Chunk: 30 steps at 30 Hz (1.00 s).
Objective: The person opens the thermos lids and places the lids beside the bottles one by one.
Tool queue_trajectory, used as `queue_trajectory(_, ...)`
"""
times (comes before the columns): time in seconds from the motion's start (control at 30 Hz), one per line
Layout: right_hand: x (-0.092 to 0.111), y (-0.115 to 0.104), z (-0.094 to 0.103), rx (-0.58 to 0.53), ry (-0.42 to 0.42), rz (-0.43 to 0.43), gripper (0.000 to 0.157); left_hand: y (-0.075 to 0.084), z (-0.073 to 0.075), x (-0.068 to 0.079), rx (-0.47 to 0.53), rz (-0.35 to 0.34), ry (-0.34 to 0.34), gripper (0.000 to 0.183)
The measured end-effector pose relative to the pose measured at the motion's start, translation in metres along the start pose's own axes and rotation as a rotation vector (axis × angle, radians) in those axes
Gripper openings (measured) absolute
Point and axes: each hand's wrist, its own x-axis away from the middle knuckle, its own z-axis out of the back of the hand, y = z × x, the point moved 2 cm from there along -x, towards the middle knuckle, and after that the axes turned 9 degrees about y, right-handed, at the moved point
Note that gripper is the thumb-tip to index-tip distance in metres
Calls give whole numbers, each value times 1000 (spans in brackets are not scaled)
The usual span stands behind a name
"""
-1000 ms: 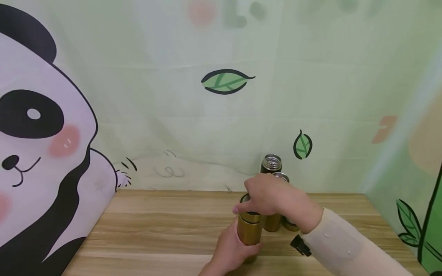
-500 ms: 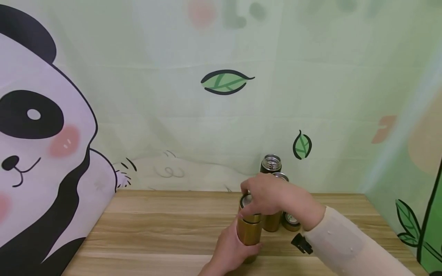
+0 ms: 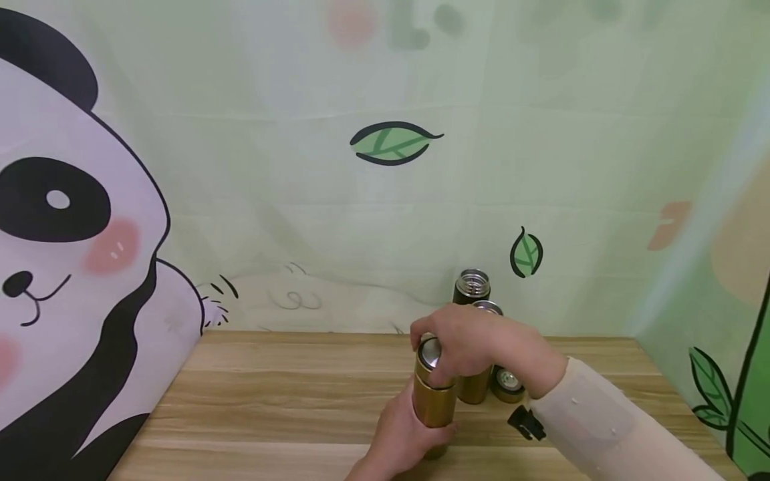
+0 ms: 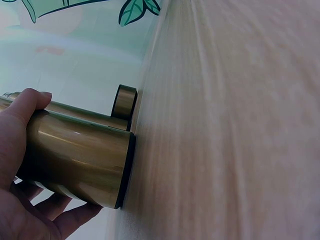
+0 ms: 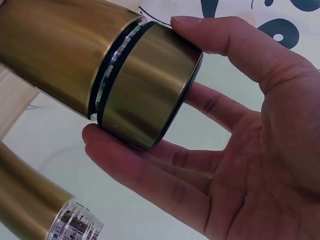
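Observation:
A gold thermos bottle (image 3: 434, 406) stands upright on the table. My left hand (image 3: 400, 434) grips its lower body, thumb on one side and fingers on the other in the left wrist view. On the bottle's top sits a gold cap (image 5: 150, 82), and a narrow strip of silver neck shows between cap and body in the right wrist view. My right hand (image 3: 466, 337) reaches over from the right and holds the cap between thumb and fingers. Part of the cap's shiny round top shows beside the hand.
Behind the right hand stand a second gold thermos (image 3: 474, 389) with an uncovered neck and a dark thermos (image 3: 472, 291), also uncapped. A loose gold cap (image 3: 508, 386) lies on the wooden table (image 3: 289, 394) beside them. A printed cloth (image 3: 289, 187) hangs behind.
My right hand has turned around the cap, its fingers shifting left and its thumb nearer. More of the cap's top and of the loose cap now shows. The left hand has stayed put.

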Motion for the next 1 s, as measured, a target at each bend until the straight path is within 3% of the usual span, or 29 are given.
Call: queue_trajectory(1.0,6,2,3,-8,-45,116,53,-2,-1,-1,10,17,-20,68)
